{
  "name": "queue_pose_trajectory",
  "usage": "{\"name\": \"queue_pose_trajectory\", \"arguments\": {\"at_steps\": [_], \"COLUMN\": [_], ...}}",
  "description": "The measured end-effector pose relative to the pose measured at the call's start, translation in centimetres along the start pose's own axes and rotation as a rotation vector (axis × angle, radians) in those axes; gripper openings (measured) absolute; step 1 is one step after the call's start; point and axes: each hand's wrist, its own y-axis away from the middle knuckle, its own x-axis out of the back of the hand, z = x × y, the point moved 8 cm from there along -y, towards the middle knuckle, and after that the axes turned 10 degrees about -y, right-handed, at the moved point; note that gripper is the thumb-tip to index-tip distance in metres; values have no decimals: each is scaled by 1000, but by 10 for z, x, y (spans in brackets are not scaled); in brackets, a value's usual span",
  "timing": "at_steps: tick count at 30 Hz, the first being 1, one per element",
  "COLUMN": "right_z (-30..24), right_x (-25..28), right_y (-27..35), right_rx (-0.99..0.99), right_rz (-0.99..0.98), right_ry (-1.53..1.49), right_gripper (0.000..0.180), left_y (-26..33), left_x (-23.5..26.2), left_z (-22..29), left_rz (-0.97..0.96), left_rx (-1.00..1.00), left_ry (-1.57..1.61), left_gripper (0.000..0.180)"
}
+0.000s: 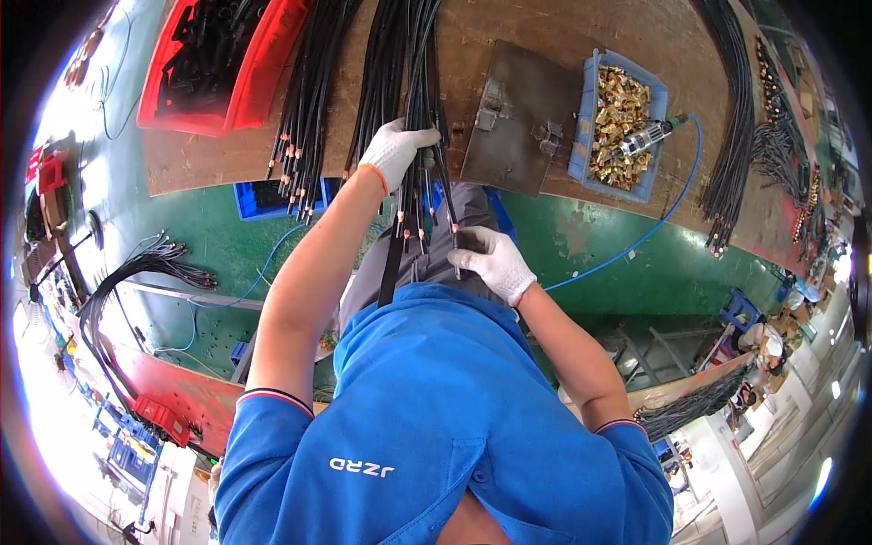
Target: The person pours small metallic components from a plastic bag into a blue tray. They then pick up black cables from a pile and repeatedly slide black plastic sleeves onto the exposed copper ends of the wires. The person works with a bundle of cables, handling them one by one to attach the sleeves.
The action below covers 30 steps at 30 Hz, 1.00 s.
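Note:
Both my hands wear white gloves. At the front edge of the bench my left hand (394, 153) is closed on a bunch of black cables (420, 64), thumb across them. Their stripped copper ends (406, 233) hang down over my lap. Lower and to the right, my right hand (495, 263) pinches the end of one black cable (448, 186), close to its copper tip. Part of that end is hidden by my fingers. More black cables (313, 118) with bare copper ends lie over the edge to the left of my left hand.
A red bin (238, 109) of black parts stands at the left. On the right are a dark metal plate (518, 118) and a blue bin (581, 136) of brass fittings. An air tool (647, 136) with a blue hose (649, 238) rests on the fittings. Cable bundles (727, 154) lie farther right.

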Motion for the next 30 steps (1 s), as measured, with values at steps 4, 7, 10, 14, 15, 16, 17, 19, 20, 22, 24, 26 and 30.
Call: {"name": "queue_pose_trajectory", "arguments": {"at_steps": [4,7,10,14,15,16,17,19,20,22,24,26,30], "right_z": [-26,-36,-63,-129,-142,-153,-163,-184,-194,-199,-236,-253,-300], "right_x": [-9,-6,6,18,23,28,33,34,33,36,6,-12,-80], "right_y": [-22,-60,-110,-163,-174,-187,-195,-199,-196,-204,-191,-198,-220], "right_rx": [102,160,303,390,410,430,466,493,532,464,512,512,752], "right_rz": [87,87,155,317,337,348,372,431,452,395,341,289,139], "right_ry": [174,-49,49,379,398,421,398,276,211,0,142,81,349], "right_gripper": [35,33,38,53,54,55,54,47,45,41,38,34,38], "left_y": [-1,5,8,7,9,8,6,6,-1,6,-1,-2,-5], "left_x": [1,2,13,36,35,37,37,41,43,45,60,58,56], "left_z": [-3,2,8,3,6,6,4,0,-14,2,-11,-11,-10], "left_rz": [18,19,30,38,8,2,-5,-8,23,142,356,364,320], "left_rx": [30,34,1,6,36,30,24,40,47,-39,-149,-106,-135], "left_ry": [4,-62,-62,-99,-125,-121,-117,-82,-84,-288,-614,-629,-564], "left_gripper": [22,24,28,30,30,30,30,30,28,33,43,50,53]}}
